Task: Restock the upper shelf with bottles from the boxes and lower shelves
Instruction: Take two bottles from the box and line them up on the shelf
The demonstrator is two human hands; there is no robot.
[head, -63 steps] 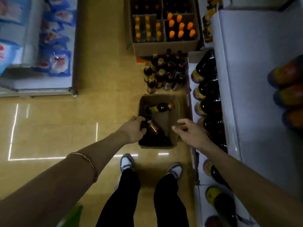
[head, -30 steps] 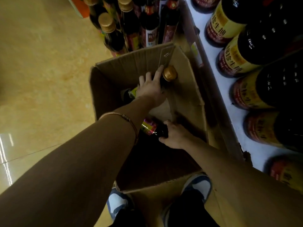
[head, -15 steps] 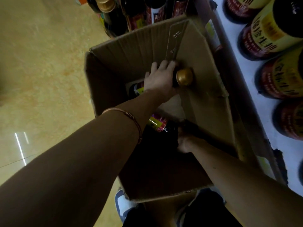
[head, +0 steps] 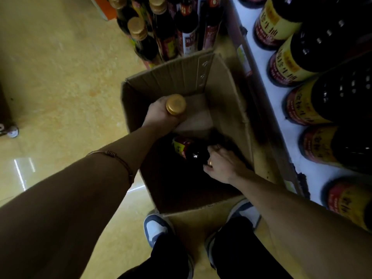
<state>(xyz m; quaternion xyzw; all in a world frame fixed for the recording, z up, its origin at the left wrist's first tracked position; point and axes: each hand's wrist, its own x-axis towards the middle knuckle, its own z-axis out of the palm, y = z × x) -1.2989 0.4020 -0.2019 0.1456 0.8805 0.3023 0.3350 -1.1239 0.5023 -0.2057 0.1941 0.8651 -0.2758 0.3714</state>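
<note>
- The left hand (head: 161, 115) is inside the open cardboard box (head: 227, 101) on the floor; its grip is curled round the neck of a gold-capped bottle (head: 175, 104), cap pointing up at the camera; the bottle's body is hidden behind the hand
- The right hand (head: 223, 165) reaches into the near, dark part of the same box; its fingers (head: 214, 148) curl against a second dark bottle (head: 190, 151) with a red and yellow label, lying on its side on the box bottom; the grip seems to close round its neck end, though the shadow makes this hard to judge
- A thin bracelet (head: 112, 156) sits on the left forearm; a ring shows on the right hand
- Beyond the box, a cluster of standing bottles (head: 161, 29) with gold caps and red labels sits on the yellow floor (head: 60, 67), just beside the box's far wall
- To the right, large dark bottles with yellow and red labels (head: 298, 59) stand in a row on a white lower shelf (head: 267, 63) that runs alongside the box
- Two shoes (head: 156, 228) and dark trouser legs stand at the box's near edge
</note>
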